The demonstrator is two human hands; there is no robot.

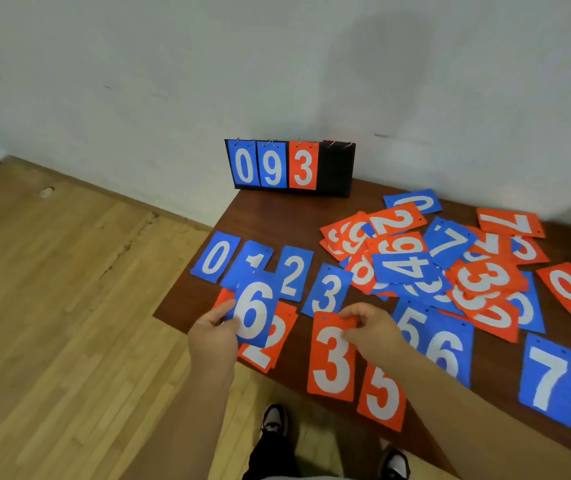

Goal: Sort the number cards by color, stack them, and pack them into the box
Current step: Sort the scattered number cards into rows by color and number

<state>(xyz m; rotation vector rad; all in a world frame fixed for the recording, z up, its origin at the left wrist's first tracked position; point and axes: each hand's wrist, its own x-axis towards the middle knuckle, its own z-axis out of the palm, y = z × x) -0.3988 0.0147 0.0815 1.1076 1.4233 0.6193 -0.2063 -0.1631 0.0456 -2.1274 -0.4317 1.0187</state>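
Note:
My left hand (213, 336) holds a blue 6 card (253, 311) by its lower left edge, above a red 2 card (270, 341). My right hand (369, 327) pinches the top of a red 3 card (332, 362) near the table's front. Blue cards 0 (215, 257), 1 (251, 259), 2 (294, 273) and 3 (327, 291) lie in a row behind. A red 5 (382, 398), a blue 6 (445, 348) and a blue 7 (547, 374) lie to the right. A mixed heap of red and blue cards (433, 261) covers the back right. No box is in sight.
A black flip scoreboard (336, 168) showing 0, 9, 3 stands at the back edge of the brown table (263, 213) against the white wall. The wooden floor lies left of the table. My shoes (272, 424) are below the front edge.

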